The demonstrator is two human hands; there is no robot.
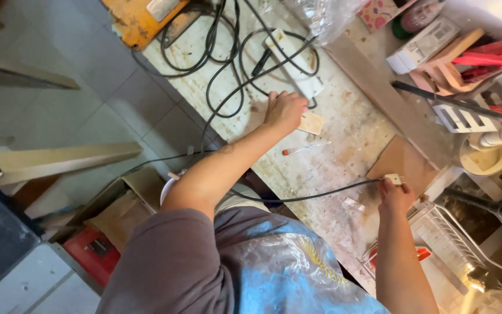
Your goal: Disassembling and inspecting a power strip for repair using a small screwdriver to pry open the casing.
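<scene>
Head view: right fingers pinching plug.

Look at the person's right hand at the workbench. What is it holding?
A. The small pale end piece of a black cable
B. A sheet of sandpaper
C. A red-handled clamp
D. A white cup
A: the right hand pinches the small pale end piece of the black cable, which runs across the workbench toward the body, while the left hand rests farther off beside a small wooden block.
</scene>
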